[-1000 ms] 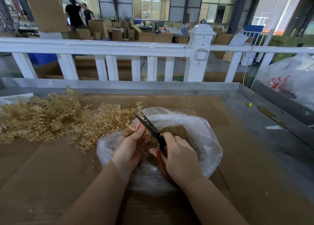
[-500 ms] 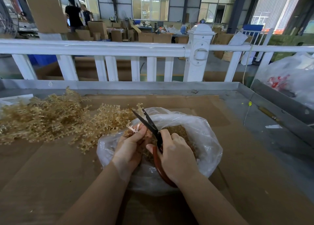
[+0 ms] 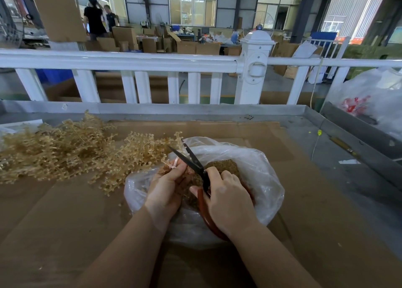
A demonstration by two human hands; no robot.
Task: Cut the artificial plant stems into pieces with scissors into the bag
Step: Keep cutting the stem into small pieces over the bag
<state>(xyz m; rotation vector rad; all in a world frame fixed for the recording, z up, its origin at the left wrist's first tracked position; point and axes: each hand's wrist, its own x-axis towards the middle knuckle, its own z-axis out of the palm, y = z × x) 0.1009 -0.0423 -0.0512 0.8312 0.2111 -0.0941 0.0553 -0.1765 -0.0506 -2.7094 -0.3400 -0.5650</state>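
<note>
Over the open mouth of the clear plastic bag (image 3: 256,170), which lies on the cardboard-covered tabletop (image 3: 65,222), both hands are at work. The left hand (image 3: 167,189) pinches a short pale stem (image 3: 175,163) between thumb and fingers, holding it up toward the blades. The right hand (image 3: 228,200) is wrapped round the red-brown handles of the scissors (image 3: 191,159), whose dark blades stand parted just beside the stem, so a cut looks about to be made.

Inside the bag sits a brown heap of cut pieces (image 3: 221,165), already filling a good part of the bottom; a fair share of the job appears done. Much remains, though: a broad pile of uncut golden plant stems (image 3: 65,152) spreads across the tabletop to the left, its nearest sprigs touching the bag's rim. Judging by that pile against the heap in the bag, the work seems somewhere near the middle, with many stems yet to be taken up and snipped.
</note>
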